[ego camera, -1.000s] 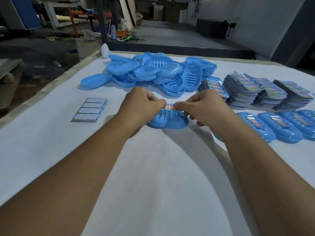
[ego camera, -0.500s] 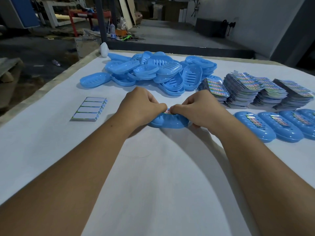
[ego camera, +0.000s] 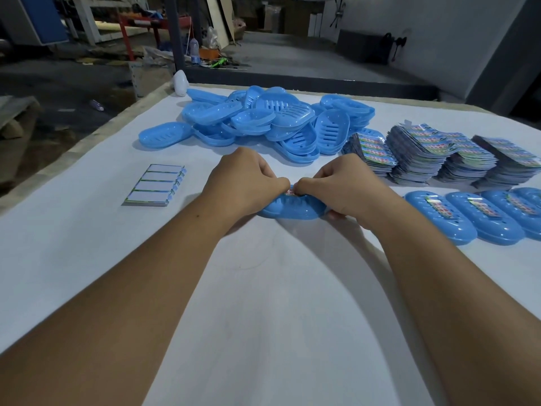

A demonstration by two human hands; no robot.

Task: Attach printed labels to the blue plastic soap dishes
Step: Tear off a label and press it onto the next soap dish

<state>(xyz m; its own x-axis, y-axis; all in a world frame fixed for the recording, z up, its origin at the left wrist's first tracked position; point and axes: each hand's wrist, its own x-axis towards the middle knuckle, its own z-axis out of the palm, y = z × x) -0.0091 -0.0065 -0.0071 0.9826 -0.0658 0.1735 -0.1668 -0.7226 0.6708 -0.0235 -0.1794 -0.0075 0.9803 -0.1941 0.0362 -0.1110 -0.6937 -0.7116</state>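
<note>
Head view, left hand [ego camera: 243,183] and right hand [ego camera: 345,190], curled grips meeting on soap dish [ego camera: 292,210], pinching label [ego camera: 292,191].

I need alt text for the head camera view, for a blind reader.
Both hands, left hand and right hand, press a printed label onto a blue soap dish on a white table. Unlabelled dishes lie behind, label stacks at right.
</note>
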